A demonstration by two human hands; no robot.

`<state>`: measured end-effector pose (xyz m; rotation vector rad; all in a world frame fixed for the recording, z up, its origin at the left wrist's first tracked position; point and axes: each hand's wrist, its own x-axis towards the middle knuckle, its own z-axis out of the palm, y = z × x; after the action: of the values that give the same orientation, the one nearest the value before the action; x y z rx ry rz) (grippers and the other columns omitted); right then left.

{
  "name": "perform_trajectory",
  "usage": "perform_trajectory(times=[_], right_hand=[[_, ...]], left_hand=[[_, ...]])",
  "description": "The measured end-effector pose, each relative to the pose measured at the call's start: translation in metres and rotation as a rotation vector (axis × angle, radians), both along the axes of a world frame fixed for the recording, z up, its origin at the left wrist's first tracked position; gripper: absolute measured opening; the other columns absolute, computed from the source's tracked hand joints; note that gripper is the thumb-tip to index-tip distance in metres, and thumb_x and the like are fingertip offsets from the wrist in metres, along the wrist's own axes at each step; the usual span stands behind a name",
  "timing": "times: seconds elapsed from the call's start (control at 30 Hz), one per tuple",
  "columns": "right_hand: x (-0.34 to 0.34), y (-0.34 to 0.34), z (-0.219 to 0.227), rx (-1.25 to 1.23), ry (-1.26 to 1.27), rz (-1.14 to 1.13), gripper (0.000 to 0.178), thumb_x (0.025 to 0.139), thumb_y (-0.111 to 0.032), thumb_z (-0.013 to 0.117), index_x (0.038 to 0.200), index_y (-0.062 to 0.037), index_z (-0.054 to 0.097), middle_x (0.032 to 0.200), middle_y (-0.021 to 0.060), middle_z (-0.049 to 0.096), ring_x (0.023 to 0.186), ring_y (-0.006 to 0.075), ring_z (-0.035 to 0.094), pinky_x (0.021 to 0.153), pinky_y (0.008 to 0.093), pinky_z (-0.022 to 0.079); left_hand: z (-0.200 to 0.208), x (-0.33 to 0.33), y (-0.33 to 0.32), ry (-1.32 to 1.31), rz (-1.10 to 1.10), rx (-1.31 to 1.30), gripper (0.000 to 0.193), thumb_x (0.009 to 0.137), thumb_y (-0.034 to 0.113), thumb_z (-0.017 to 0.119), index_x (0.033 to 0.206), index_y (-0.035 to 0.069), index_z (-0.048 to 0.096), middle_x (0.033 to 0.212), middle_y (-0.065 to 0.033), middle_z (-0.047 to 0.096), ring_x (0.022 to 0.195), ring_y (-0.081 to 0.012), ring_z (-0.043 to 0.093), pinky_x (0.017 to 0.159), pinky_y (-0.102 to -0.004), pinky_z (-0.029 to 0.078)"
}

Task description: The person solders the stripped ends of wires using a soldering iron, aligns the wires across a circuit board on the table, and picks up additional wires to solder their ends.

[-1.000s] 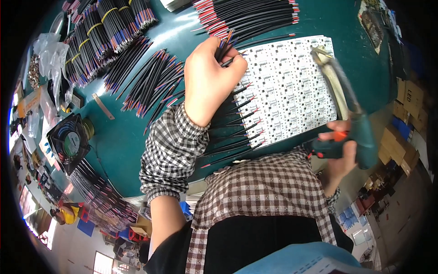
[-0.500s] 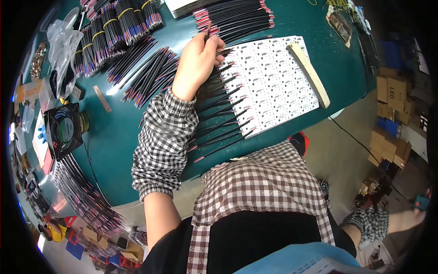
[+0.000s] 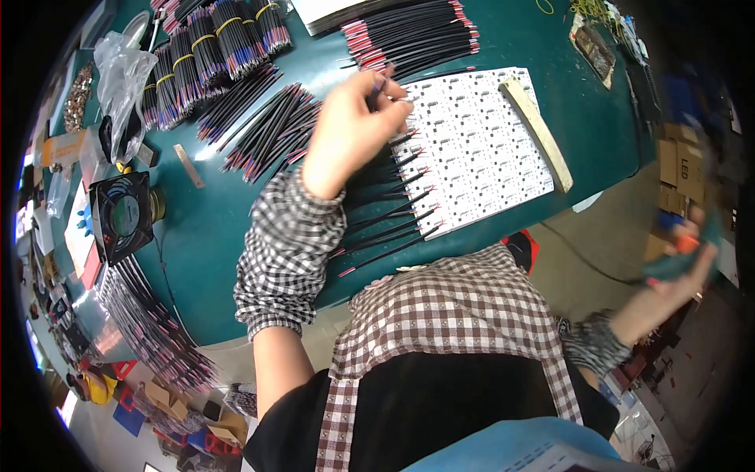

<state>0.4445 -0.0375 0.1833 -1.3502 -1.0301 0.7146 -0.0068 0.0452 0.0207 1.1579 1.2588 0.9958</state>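
Observation:
My left hand [image 3: 354, 126] is closed in a pinch at the upper left corner of a white panel [image 3: 480, 157] printed with small black marks. A short dark bit shows between its fingers, like the end of a black wire [image 3: 379, 85]; the rest is hidden. Below the hand, several black wires [image 3: 385, 236] with reddish tips lie in a row, ends on the panel's left edge. Out to the right, away from the table, my right hand [image 3: 680, 271] is wrapped round a green hand tool [image 3: 675, 266] with an orange part, smeared by motion.
A pale bar [image 3: 539, 134] lies across the panel's right side. Loose black wires [image 3: 271, 130], banded bundles [image 3: 208, 47] and a row of red-tipped wires [image 3: 413, 35] lie beyond. A small black fan [image 3: 122, 216] stands at left. A dark cord [image 3: 586, 259] hangs at right.
My left hand has shifted slightly right and nearer, its fingers curling over the panel's corner. My right hand has swung up and inward with the green tool. The whole view has shifted a little.

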Motion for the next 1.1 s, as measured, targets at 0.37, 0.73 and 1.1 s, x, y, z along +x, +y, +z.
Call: perform_trajectory(times=[0.37,0.73,1.1], right_hand=[[-0.187,0.013,-0.131,-0.403,0.296,0.478,0.040,0.096,-0.019,0.056,0.123,0.0086,0.051,0.106,0.0177,0.062,0.100,0.0319,0.065,0.073,0.0372,0.061],[-0.178,-0.003,-0.144,-0.526,0.102,0.706,0.037,0.093,-0.024,0.057,0.114,0.0060,0.055,0.107,0.0181,0.058,0.106,0.0279,0.059,0.080,0.0378,0.057],[-0.181,-0.006,-0.150,-0.550,0.078,0.672,0.030,0.093,-0.022,0.059,0.107,0.0042,0.057,0.103,0.0158,0.058,0.098,0.0237,0.059,0.081,0.0362,0.055]], left_hand=[[-0.008,0.009,-0.009,0.438,0.101,-0.033,0.016,0.073,0.011,0.065,0.080,-0.003,0.060,0.068,-0.0159,0.065,0.061,-0.0313,0.065,0.060,-0.0367,0.050],[-0.012,0.010,-0.008,0.437,0.108,-0.065,0.016,0.073,0.011,0.066,0.080,-0.002,0.060,0.067,-0.0171,0.064,0.062,-0.0326,0.066,0.058,-0.0367,0.050],[-0.013,0.013,-0.009,0.476,0.137,-0.036,0.015,0.072,0.010,0.066,0.078,-0.003,0.059,0.072,-0.0158,0.068,0.064,-0.0316,0.068,0.059,-0.0359,0.052]])
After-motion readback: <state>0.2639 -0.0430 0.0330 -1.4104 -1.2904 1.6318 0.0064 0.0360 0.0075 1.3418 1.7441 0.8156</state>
